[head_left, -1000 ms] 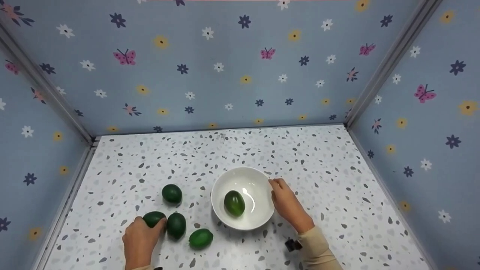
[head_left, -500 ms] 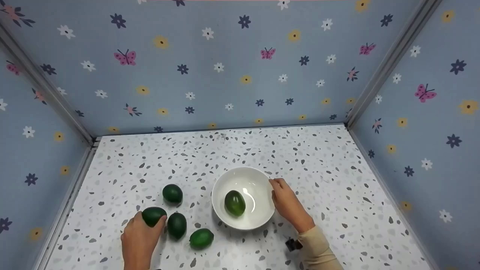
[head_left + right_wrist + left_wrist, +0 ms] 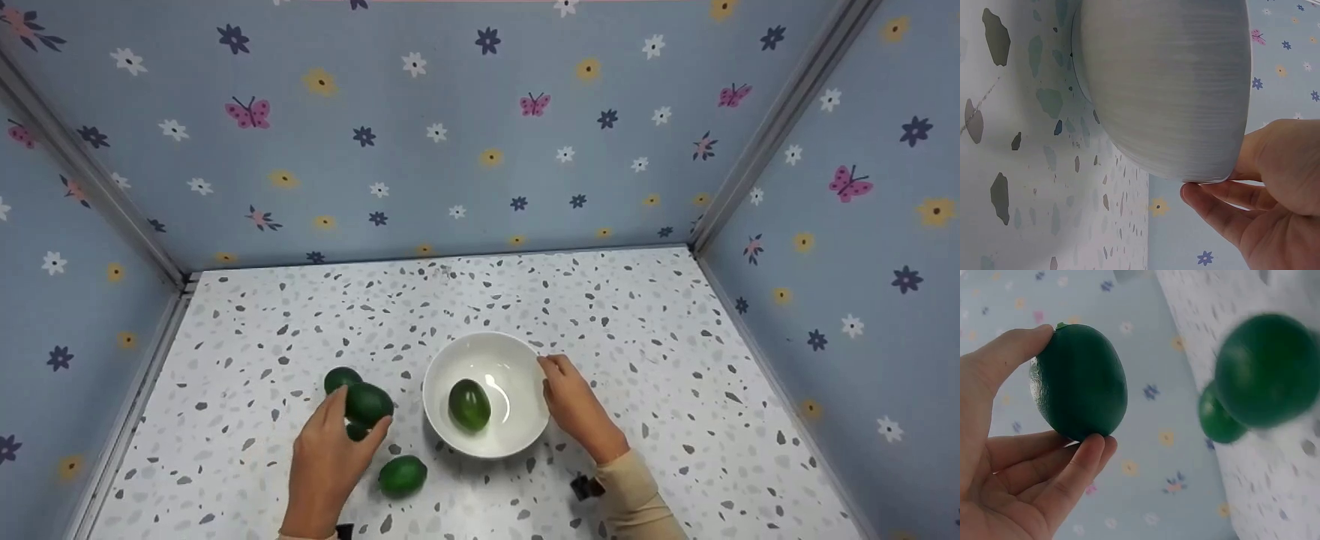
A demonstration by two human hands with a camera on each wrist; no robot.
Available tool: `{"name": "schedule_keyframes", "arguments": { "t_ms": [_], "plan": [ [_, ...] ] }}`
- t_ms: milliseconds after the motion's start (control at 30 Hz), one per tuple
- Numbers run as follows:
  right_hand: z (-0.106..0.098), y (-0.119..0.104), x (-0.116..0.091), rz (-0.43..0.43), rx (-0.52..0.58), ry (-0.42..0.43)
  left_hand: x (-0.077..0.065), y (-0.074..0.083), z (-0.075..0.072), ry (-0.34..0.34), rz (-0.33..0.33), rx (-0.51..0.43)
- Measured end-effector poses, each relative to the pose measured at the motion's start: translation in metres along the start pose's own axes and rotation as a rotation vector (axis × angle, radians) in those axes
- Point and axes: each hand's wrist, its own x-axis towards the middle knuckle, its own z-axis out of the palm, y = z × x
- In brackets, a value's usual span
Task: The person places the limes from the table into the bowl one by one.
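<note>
My left hand point(image 3: 330, 457) pinches a dark green avocado point(image 3: 369, 405) between thumb and fingertips, lifted above the table. In the left wrist view this avocado point(image 3: 1081, 382) has pebbly skin and a small green stem tip. Behind it lies another dark green fruit point(image 3: 341, 379), and one more point(image 3: 357, 432) is mostly hidden under the held one. A brighter green, lime-like fruit point(image 3: 403, 475) lies nearer the front. The white bowl point(image 3: 517, 375) holds one green oval fruit point(image 3: 470, 406) with a brownish tint. My right hand point(image 3: 577, 409) grips the bowl's right rim.
The speckled white table point(image 3: 637, 315) meets blue flowered walls point(image 3: 450, 135) at the back and sides. A small black object point(image 3: 586, 487) sits by the right sleeve.
My left hand has raised the avocado from the table and carried it right, over the neighbouring fruit. The right hand and bowl have stayed in place.
</note>
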Motion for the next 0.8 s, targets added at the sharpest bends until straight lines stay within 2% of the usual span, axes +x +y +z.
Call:
{"name": "schedule_keyframes", "arguments": {
  "t_ms": [167,333,567,800],
  "plan": [
    [0.002,0.002,0.000,-0.043,-0.013,0.038,0.007,0.019,0.013,-0.038,0.145,-0.033],
    [0.002,0.002,-0.001,-0.053,-0.015,0.038,0.012,0.029,0.028,-0.092,0.229,-0.051],
    [0.002,0.002,-0.001,-0.031,-0.010,0.027,0.014,0.037,0.048,-0.212,0.248,-0.048],
    [0.002,0.001,-0.001,-0.026,0.008,0.025,0.014,0.047,0.061,-0.308,0.250,-0.026]
  ]
}}
